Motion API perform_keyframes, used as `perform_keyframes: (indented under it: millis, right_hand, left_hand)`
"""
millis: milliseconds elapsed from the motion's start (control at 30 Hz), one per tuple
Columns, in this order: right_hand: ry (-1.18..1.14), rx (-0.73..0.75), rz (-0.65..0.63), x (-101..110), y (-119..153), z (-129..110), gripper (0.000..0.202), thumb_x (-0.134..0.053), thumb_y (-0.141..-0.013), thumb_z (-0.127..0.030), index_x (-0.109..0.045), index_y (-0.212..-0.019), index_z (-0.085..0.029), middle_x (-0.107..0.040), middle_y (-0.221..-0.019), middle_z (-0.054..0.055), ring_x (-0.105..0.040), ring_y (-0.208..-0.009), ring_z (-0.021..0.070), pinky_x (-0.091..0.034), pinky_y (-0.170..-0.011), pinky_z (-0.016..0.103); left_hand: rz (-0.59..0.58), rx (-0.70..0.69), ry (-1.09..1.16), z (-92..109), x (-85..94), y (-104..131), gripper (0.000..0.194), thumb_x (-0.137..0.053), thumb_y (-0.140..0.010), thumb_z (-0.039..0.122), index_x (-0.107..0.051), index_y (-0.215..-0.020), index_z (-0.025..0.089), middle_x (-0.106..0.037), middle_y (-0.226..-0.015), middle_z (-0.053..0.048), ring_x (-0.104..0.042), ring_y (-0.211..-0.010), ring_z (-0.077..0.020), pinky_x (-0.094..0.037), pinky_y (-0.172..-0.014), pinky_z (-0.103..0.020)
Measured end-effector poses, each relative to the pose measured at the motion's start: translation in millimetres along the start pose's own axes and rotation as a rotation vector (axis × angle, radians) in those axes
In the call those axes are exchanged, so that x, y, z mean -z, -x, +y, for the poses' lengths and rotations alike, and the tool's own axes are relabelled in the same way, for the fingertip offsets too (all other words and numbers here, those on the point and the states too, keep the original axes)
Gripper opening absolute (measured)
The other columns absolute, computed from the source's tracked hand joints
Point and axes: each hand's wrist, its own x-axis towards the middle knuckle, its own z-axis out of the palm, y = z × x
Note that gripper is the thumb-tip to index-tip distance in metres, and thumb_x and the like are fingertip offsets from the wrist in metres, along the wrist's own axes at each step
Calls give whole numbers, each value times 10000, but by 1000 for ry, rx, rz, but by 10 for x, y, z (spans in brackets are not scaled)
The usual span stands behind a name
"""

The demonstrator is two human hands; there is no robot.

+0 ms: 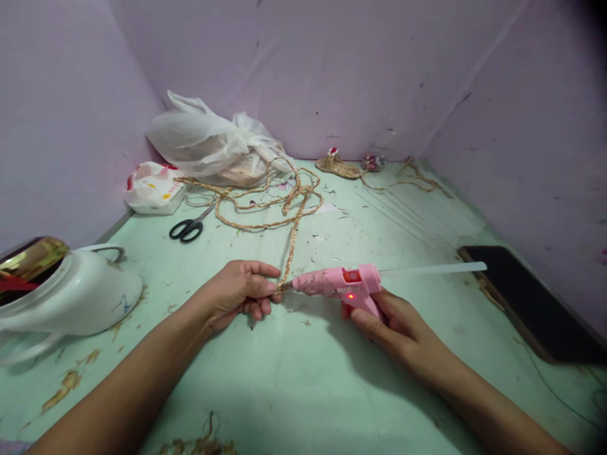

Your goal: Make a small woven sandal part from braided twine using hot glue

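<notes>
Cord (292,244), upper centre to mid-frame, is pinched at its end by the left hand (244,287), where the glue gun (332,281), gripped by the right hand (393,322), is best held steady, though nozzle (287,285) contact is hard to confirm.

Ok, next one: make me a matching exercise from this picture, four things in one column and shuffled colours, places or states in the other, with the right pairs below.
1. glue gun
2. rope
3. scissors
4. plastic bag

A. whitish, at the back of the table
B. braided, one end at the fingertips of the left hand
C. pink, held in the right hand
D. black-handled, lying on the table

Right pairs: 1-C, 2-B, 3-D, 4-A
</notes>
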Motion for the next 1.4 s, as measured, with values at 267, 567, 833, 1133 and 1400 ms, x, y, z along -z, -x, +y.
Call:
perform_keyframes:
  millis: [267, 567, 833, 1133, 1400]
  right_hand:
    - [25, -21, 20, 30, 14, 26, 274, -469, -852, -428, -547, -764, -180, -456, -638, -11, -418, -559, 124, -358, -485, 233]
    - [31, -35, 47, 48, 40, 39, 266, -472, -855, -421, -539, -759, -182, -448, -639, -18, -402, -549, 116, -351, -485, 229]
    - [60, -56, 78, 59, 76, 33, 276, -477, -846, -411, -516, -696, -183, -407, -602, -32, -377, -524, 110, -328, -458, 227]
    - [91, -50, 110, 73, 73, 11, 253, -474, -841, -386, -514, -689, -189, -397, -570, -39, -358, -494, 106, -299, -426, 221]
    - [115, -68, 139, 107, 90, 18, 268, -474, -827, -393, -493, -650, -193, -402, -552, -37, -364, -482, 108, -301, -418, 224]
  left_hand:
    - [0, 3, 2, -11, 8, -9, 321, -639, -695, 106, -516, -991, 90, -677, -688, -88, -546, -418, -85, -447, -358, -164]
    - [27, 9, -6, 15, -10, -1, 361, -667, -660, 114, -525, -990, 88, -678, -684, -89, -538, -410, -83, -436, -355, -164]
    - [39, 16, -9, 28, -40, 15, 377, -671, -643, 114, -523, -989, 89, -678, -677, -81, -531, -408, -79, -429, -351, -160]
    - [37, 9, -8, 22, -41, 19, 391, -676, -638, 119, -516, -993, 89, -680, -679, -84, -531, -408, -78, -428, -353, -160]
    - [30, 15, -5, 19, -40, 23, 405, -686, -632, 124, -510, -995, 91, -679, -691, -84, -528, -407, -75, -426, -352, -158]
